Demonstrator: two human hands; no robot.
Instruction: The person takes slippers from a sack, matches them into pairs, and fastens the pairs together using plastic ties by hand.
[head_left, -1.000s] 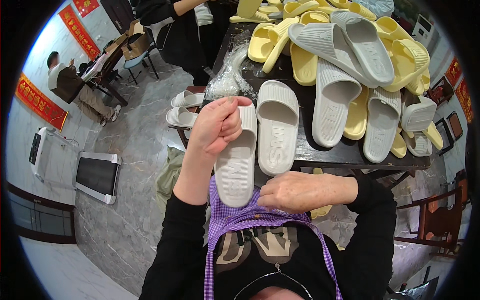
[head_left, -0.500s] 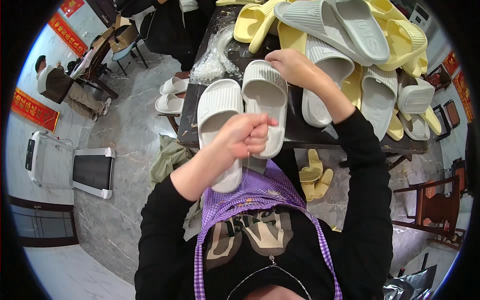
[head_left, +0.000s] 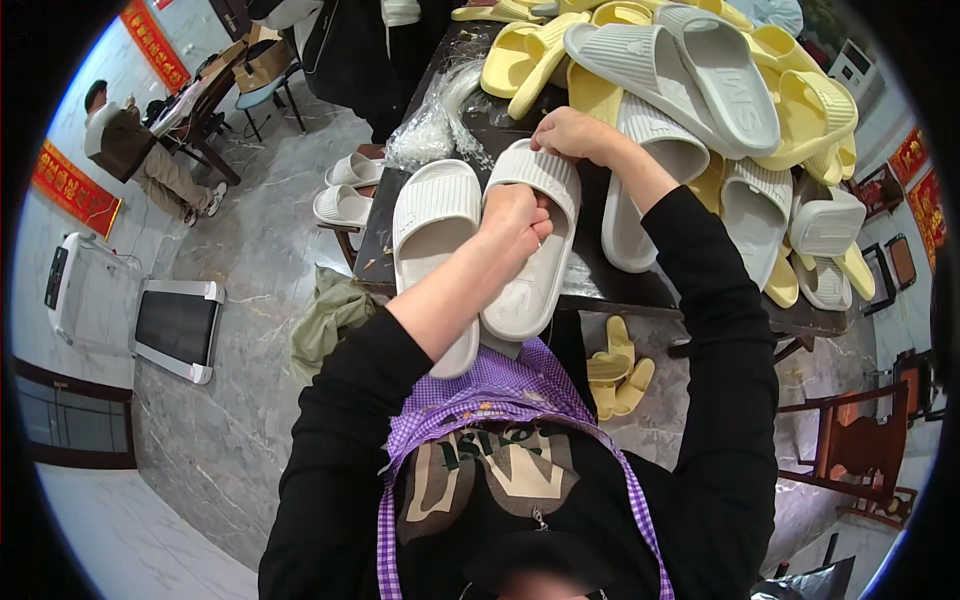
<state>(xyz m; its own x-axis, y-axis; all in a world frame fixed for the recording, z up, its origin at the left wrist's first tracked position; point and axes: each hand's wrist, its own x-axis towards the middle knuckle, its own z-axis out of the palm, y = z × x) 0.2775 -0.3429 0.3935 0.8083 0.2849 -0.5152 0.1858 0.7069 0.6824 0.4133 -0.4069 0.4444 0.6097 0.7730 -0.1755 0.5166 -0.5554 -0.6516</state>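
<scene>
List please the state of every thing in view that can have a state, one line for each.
left hand: closed in a fist, on the right white slipper.
right hand: grips that slipper's toe end.
right white slipper: sole up, held.
left white slipper: sole up, lying beside it.
slipper pile: heaped, yellow and grey mixed.
plastic bags: crumpled.

Left fingers [head_left: 535, 222]: curled into the slipper [head_left: 528, 250], tips hidden.
Right hand [head_left: 572, 135]: fingertips hidden behind the slipper's top edge.
Table [head_left: 378, 255]: mostly covered by slippers.
Pile [head_left: 700, 80]: cut off at the top edge.
Seated person [head_left: 125, 145]: too small to tell.
</scene>
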